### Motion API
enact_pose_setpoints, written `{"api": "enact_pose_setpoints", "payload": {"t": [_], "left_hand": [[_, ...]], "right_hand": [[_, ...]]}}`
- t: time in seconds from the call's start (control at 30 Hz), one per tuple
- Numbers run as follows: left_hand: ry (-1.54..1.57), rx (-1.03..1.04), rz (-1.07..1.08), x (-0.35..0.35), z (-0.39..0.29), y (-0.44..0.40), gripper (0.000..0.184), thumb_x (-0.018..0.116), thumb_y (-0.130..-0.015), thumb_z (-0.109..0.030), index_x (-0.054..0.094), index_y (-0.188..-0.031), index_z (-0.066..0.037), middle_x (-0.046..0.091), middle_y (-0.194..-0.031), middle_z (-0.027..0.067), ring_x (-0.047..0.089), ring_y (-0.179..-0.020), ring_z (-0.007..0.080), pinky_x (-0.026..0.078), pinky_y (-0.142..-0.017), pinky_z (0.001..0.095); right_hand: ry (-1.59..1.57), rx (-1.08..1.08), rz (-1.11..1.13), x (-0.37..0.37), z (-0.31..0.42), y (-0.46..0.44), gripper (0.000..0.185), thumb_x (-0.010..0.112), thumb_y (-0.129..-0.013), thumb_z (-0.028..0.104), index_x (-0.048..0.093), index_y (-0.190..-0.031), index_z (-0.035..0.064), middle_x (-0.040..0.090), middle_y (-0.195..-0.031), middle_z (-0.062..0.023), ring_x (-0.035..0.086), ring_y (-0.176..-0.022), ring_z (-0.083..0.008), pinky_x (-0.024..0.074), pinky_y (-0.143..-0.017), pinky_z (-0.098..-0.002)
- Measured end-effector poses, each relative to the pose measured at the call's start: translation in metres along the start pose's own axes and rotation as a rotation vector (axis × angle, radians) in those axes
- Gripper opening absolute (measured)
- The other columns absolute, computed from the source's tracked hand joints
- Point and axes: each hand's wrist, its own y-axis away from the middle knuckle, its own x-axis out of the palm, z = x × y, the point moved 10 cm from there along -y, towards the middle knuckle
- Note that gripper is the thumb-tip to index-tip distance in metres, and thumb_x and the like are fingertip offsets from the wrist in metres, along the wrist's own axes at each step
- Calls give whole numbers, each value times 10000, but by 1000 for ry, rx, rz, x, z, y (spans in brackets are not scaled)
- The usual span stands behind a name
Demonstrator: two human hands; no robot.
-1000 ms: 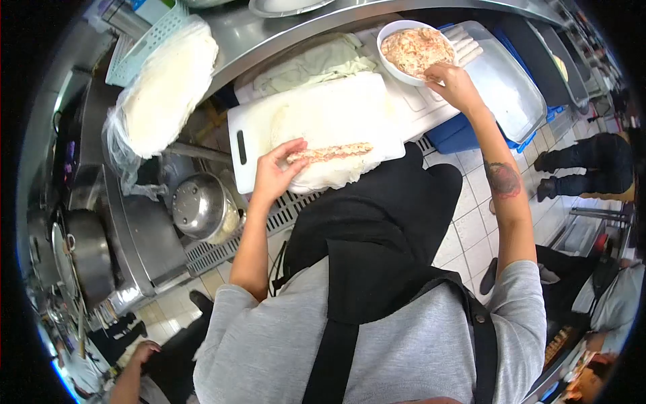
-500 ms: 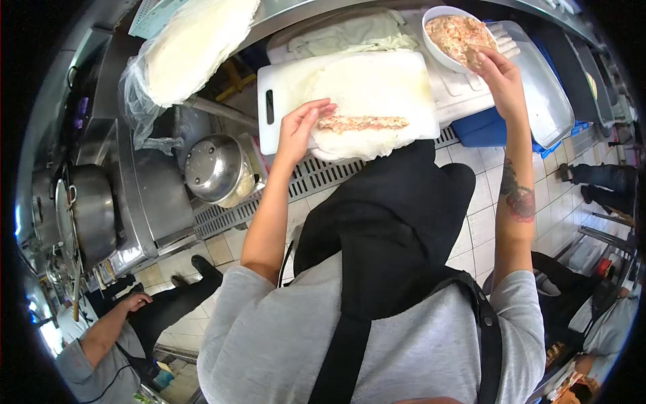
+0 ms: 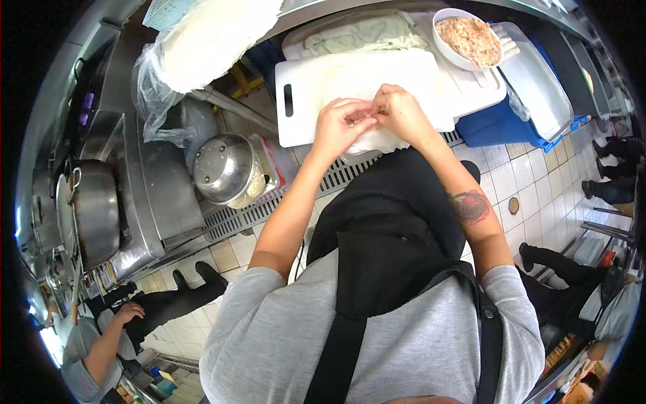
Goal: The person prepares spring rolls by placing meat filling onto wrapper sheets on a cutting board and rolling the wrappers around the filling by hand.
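Observation:
My left hand (image 3: 342,126) and my right hand (image 3: 402,114) meet fingertip to fingertip above the white cutting board (image 3: 298,128). Both have their fingers bent in a pinch. A little pinkish minced filling (image 3: 359,120) shows between the fingertips; the rest of the filling strip is hidden under the hands. Beneath them lies a thin, pale wrapper sheet (image 3: 377,141), its near edge hanging over the board's front. What the left fingertips grip is mostly hidden. Beyond the board's right end stands a white bowl (image 3: 441,44) of the same minced filling (image 3: 469,40).
A stack of pale sheets (image 3: 215,40) in plastic stands upper left. Pale rolls (image 3: 506,44) lie behind the bowl, beside a metal tray (image 3: 538,87) on a blue crate (image 3: 494,126). A folded cloth (image 3: 367,34) lies behind the board. A colander (image 3: 225,168) sits lower left. Other people stand on both sides.
My right hand has come from the bowl to the board, joining my left. The left hand has moved right and curled its fingers. The filling strip, visible before, is now mostly covered.

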Motion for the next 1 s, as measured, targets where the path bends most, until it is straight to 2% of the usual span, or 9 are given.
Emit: {"api": "enact_pose_setpoints", "payload": {"t": [0.1,0.17,0.3,0.47,0.5,0.6,0.8,0.9,1.0], "left_hand": [[-155,108,-62,6,-10,-2,107,776,-734,-19,735,-833,-12,730,-866,78,687,-754,223,561,-707,321],[-47,-16,-37,10,14,-2,114,775,-735,-25,739,-843,-16,729,-881,85,692,-782,223,558,-756,336],[-2,-90,22,0,18,-2,138,781,-735,-47,749,-867,-20,725,-913,99,697,-838,230,552,-812,358],[-211,136,131,8,-5,-10,205,816,-712,-84,762,-901,-27,718,-926,125,685,-815,247,549,-766,354],[-270,170,173,14,-8,-11,219,824,-706,-92,764,-908,-30,717,-921,129,681,-806,249,547,-760,353],[-224,9,240,18,6,-14,277,839,-700,-107,769,-960,-43,734,-917,104,690,-814,182,567,-745,320],[-144,-23,255,17,18,-11,254,818,-718,-63,775,-968,-54,740,-917,96,688,-818,182,565,-756,315],[-131,98,190,0,7,-8,250,808,-726,-54,777,-974,-54,748,-946,93,685,-861,194,557,-794,319],[-191,28,256,-6,16,-9,275,817,-721,-68,774,-992,-53,751,-990,87,680,-916,200,545,-833,324]], "right_hand": [[-110,150,37,-4,-16,2,136,779,-700,89,699,-784,19,672,-911,-140,678,-859,-322,549,-788,-385],[-270,180,82,-5,-26,7,166,786,-715,102,702,-830,17,676,-920,-144,681,-891,-326,552,-805,-384],[-155,131,19,-22,-15,17,277,816,-728,133,713,-960,21,671,-952,-111,672,-862,-268,544,-815,-369],[37,-44,16,-3,3,20,365,818,-716,195,730,-1043,60,664,-957,-125,655,-907,-319,532,-834,-403],[28,-19,15,-1,0,20,344,807,-719,223,738,-1020,72,658,-935,-108,641,-905,-313,524,-821,-409],[42,22,14,3,-10,22,314,804,-716,252,750,-975,82,665,-923,-87,644,-898,-300,524,-809,-408],[16,18,-64,-15,-6,28,253,783,-735,202,771,-969,105,684,-901,-60,657,-885,-255,529,-783,-392],[63,30,-63,-16,-18,35,297,821,-709,200,770,-983,98,687,-908,-63,664,-858,-259,544,-755,-375],[8,61,-5,-10,-28,35,406,839,-684,264,755,-1049,108,682,-952,-48,657,-902,-264,534,-794,-378]]}}
